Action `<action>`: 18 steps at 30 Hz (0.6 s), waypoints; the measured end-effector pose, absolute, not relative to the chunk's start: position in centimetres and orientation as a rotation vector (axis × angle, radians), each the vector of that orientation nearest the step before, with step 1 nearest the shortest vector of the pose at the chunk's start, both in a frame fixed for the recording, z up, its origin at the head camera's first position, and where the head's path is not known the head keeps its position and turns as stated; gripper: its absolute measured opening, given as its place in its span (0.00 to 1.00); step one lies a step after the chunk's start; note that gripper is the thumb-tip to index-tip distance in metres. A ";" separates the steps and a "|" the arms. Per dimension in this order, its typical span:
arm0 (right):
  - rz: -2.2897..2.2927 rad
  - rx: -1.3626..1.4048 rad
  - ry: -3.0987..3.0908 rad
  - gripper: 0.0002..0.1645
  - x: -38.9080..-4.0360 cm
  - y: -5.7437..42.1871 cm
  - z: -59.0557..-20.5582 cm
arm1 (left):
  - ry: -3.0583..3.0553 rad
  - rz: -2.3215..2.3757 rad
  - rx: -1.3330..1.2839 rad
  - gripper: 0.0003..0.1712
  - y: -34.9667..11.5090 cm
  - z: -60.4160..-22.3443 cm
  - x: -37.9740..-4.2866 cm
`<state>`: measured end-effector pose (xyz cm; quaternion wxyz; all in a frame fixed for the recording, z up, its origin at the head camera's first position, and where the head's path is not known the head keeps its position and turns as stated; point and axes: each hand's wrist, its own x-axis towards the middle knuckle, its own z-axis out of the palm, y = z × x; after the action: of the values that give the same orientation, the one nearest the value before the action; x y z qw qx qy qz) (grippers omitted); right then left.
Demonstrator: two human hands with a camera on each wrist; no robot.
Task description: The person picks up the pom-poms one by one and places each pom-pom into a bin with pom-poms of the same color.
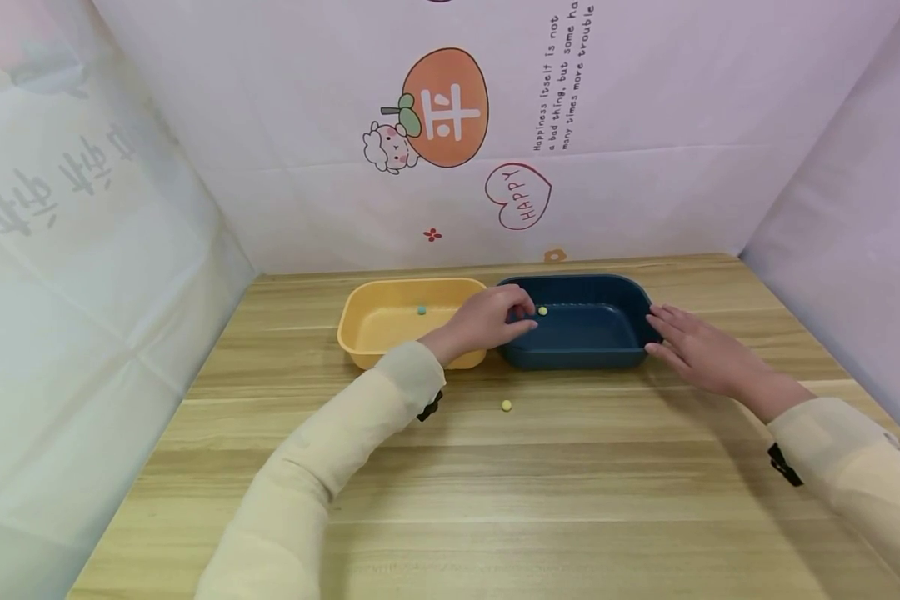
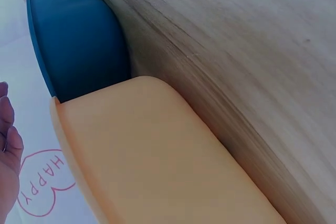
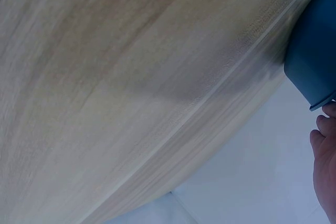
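Observation:
My left hand (image 1: 495, 318) is over the left end of a dark blue bin (image 1: 577, 360), its fingers loosely curled and a gap showing between thumb and forefinger. Just right of those fingertips a small yellow ball (image 1: 543, 311) appears within the bin's outline. At the bin's right end, my right hand (image 1: 701, 350) rests its outstretched fingers against the rim; the right wrist view has these fingers (image 3: 326, 127) right at the edge of the bin. A yellow-orange bin (image 1: 360, 337) stands close on the left, under my left wrist, with a small teal ball (image 1: 422, 310) inside.
Another small yellow ball (image 1: 506, 406) lies on the wood-grain table (image 1: 540, 500) in front of the bins. Behind them rises a white printed cloth (image 1: 307, 192), and similar cloth hangs at both sides.

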<state>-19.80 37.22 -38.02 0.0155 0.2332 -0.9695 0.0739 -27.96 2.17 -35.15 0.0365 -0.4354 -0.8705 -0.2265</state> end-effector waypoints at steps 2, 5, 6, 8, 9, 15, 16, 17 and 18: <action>0.235 0.722 -3.018 0.38 -19.8 37.2 -38.1 | -2.670 -0.712 -1.341 0.12 1.8 -35.1 -27.8; 0.240 0.720 -3.018 0.38 -19.8 37.2 -38.1 | -2.651 -0.731 -1.354 0.12 1.3 -35.1 -27.6; 0.241 0.719 -3.018 0.38 -19.8 37.2 -38.0 | -2.643 -0.735 -1.358 0.12 1.1 -35.2 -27.5; 0.241 0.720 -3.017 0.38 -19.8 37.2 -38.0 | -2.632 -0.739 -1.363 0.12 0.8 -35.2 -27.4; 0.242 0.720 -3.017 0.38 -19.8 37.2 -38.0 | -2.630 -0.741 -1.363 0.12 0.6 -35.2 -27.3; 0.239 0.721 -3.017 0.38 -19.9 37.2 -38.0 | -2.632 -0.774 -1.374 0.12 -0.3 -35.3 -26.5; 0.237 0.720 -3.019 0.38 -19.9 37.2 -38.0 | -2.633 -0.772 -1.378 0.12 -0.4 -35.4 -26.3; 0.238 0.716 -3.023 0.38 -19.8 37.2 -38.0 | -2.630 -0.772 -1.385 0.12 -0.6 -35.4 -26.1; 0.238 0.713 -3.026 0.38 -19.8 37.2 -38.0 | -2.628 -0.773 -1.391 0.12 -0.8 -35.5 -25.9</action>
<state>-19.82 37.23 -38.00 0.0116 0.2287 -0.9704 0.0763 -25.95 -0.77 -35.47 0.0349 -0.4525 -0.8549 -0.2514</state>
